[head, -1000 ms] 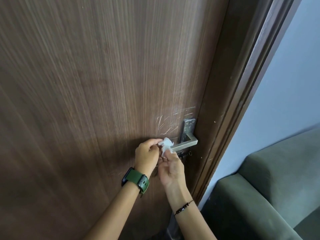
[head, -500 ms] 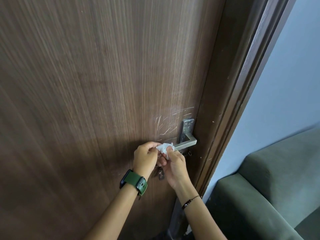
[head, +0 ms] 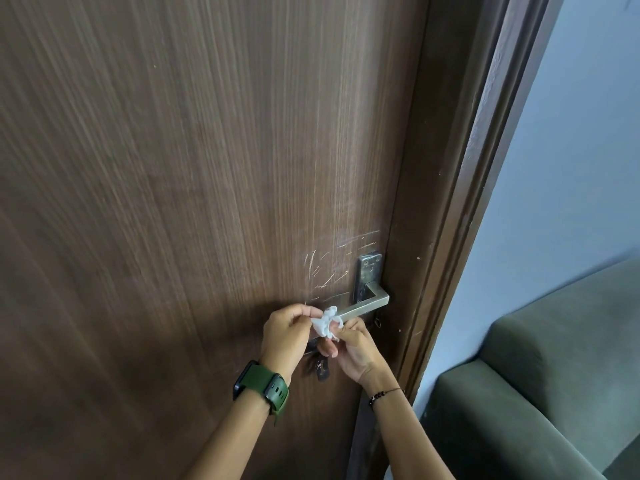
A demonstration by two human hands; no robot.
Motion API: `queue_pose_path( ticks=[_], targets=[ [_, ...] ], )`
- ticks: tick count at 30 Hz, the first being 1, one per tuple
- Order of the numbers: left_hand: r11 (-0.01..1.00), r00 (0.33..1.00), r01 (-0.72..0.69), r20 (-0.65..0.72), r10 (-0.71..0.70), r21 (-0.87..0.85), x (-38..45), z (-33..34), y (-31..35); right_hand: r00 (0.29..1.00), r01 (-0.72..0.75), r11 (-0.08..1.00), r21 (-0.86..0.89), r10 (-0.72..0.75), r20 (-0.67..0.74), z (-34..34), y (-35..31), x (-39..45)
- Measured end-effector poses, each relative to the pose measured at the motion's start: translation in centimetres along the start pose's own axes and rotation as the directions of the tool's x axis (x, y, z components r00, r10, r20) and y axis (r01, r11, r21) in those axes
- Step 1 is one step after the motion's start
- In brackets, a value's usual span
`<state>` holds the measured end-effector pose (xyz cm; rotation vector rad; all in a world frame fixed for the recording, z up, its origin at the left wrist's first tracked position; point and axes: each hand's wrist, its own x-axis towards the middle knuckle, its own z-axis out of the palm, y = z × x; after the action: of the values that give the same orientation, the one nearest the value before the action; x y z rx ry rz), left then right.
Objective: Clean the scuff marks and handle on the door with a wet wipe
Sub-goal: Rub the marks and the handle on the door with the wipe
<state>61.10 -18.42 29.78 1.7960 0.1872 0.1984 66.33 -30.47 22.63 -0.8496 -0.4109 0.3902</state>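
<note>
White and crumpled, the wet wipe (head: 327, 325) sits pinched between both hands just at the free end of the handle (head: 363, 308). A second ago it was a small wad held up beside the lever tip; half a second ago it was pressed flatter under the fingers. Now it is bunched again, with a loose corner sticking up, so the hands seem to be refolding or regripping it rather than rubbing. The left hand (head: 284, 336) is curled nearly closed, thumb and forefinger nipping the wipe's left edge. The right hand (head: 353, 349) comes from below, fingers bent and closed on its lower right side. Whether the wipe touches the metal I cannot tell; it overlaps the lever's end.

The pale scuff marks (head: 329, 265) on the brown door (head: 173, 202), above and left of the handle plate, look unchanged across the frames. My judgement: cleaning is at an early stage, with the scuffs not yet wiped.
</note>
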Motion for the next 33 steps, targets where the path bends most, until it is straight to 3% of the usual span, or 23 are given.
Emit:
queue_pose_path(
  ticks=[10,12,14,15,18,20,22,24,29,31,33],
  targets=[
    [0.985,0.996,-0.079,0.040,0.073,0.153,0.1,-0.1,0.3,0.994,-0.069,0.994,-0.082,0.075,0.074,-1.4,-0.7,0.4],
    [0.971,0.993,-0.112,0.054,0.103,0.212,0.1,0.0,0.4,0.995,-0.078,0.974,-0.213,0.089,0.045,-1.6,-1.1,0.4],
    [0.949,0.986,-0.161,0.087,0.142,0.273,0.1,0.2,0.4,0.993,-0.114,0.863,-0.492,0.105,-0.046,-1.8,-1.2,0.1],
    [0.934,0.981,-0.187,0.102,0.163,0.305,0.2,0.5,0.4,0.990,-0.127,0.826,-0.550,0.073,-0.119,-2.1,-1.0,-0.2],
    [0.885,0.963,-0.269,0.120,0.241,0.381,0.5,1.3,0.5,0.915,-0.100,0.942,-0.319,-0.039,-0.402,-2.5,-0.8,-1.7],
    [0.852,0.953,-0.304,0.118,0.280,0.426,0.6,2.0,0.6,0.890,-0.037,0.999,0.013,0.039,-0.455,-1.9,-1.3,-2.3],
    [0.823,0.945,-0.319,0.095,0.312,0.469,0.8,2.5,0.7,0.899,0.057,0.958,0.280,0.073,-0.432,-0.9,-2.4,-2.6],
    [0.804,0.939,-0.327,0.072,0.337,0.496,1.0,2.8,0.7,0.890,0.067,0.949,0.307,0.082,-0.448,0.7,-3.7,-2.6],
    [0.780,0.930,-0.324,0.032,0.365,0.536,0.9,3.1,0.6,0.813,-0.091,0.995,0.050,0.104,-0.573,5.4,-1.5,-2.4],
    [0.776,0.927,-0.335,0.038,0.374,0.534,0.9,2.9,0.6,0.717,-0.050,0.994,0.100,0.105,-0.689,5.6,-2.0,-2.3],
    [0.776,0.923,-0.353,0.057,0.381,0.523,1.1,2.7,0.6,0.554,0.055,0.985,0.164,0.107,-0.826,3.8,-4.0,-2.0]
  ],
)
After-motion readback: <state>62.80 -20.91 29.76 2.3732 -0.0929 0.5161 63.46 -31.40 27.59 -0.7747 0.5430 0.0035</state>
